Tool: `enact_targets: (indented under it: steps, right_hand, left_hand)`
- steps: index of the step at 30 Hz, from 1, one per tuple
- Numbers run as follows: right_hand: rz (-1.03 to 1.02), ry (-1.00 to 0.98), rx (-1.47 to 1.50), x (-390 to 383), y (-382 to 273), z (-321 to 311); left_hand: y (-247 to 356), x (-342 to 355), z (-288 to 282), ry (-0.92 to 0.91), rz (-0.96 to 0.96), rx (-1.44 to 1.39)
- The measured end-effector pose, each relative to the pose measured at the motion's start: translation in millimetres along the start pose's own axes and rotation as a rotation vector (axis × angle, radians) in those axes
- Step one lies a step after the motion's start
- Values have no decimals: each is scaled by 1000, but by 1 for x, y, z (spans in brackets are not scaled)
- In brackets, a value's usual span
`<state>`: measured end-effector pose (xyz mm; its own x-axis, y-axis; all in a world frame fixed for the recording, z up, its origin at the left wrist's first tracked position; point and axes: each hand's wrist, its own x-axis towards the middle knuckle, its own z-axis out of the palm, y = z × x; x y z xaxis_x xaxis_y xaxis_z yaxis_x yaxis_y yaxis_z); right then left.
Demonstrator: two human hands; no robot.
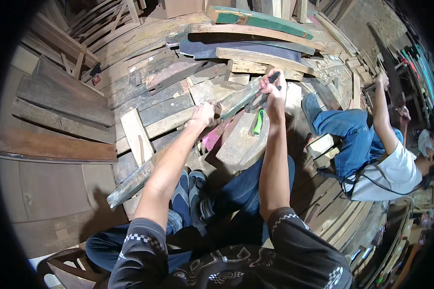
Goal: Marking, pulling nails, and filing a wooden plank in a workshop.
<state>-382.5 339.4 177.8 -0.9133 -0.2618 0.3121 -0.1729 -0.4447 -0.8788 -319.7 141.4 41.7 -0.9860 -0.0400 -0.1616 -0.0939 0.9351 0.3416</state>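
My left hand (pixel 203 113) is closed on a long weathered board (pixel 127 188), which runs diagonally from the lower left up toward my right hand (pixel 274 91). That hand grips a black-handled tool (pixel 274 77), apparently pliers, at the board's upper end. A green-and-black handled tool (pixel 258 123) lies just below it, over a pale wooden block (pixel 238 149). A pink piece (pixel 212 139) shows under the board near my left hand.
Stacked planks (pixel 255 21) lie ahead, and wooden panels (pixel 58 149) line the left. At the right a seated co-worker (pixel 386 173) in a pale shirt holds a long dark piece (pixel 388 55) with raised hands. Loose boards (pixel 342 216) lie at the lower right.
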Motion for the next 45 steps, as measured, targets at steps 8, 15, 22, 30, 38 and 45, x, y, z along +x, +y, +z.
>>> enact_targets:
  steps: [8, 15, 22, 30, 38, 45]
  right_hand:
    - [20, -2, -79, 2, -2, -16]
    - [-2, -34, 55, 4, 6, -8]
    - [-2, -6, 1, 3, 1, -10]
    - [1, 25, -58, 0, -5, -6]
    - [47, 64, -66, -2, -4, -3]
    - [11, 65, -45, 1, -2, -16]
  left_hand:
    - [-1, 33, 12, -45, 73, -86]
    - [-25, 44, 27, 11, 131, -159]
    - [2, 19, 19, 44, 30, -159]
    - [22, 8, 17, 165, -67, -103]
    - [34, 32, 40, 146, 87, 60]
    - [43, 37, 39, 160, -17, -59]
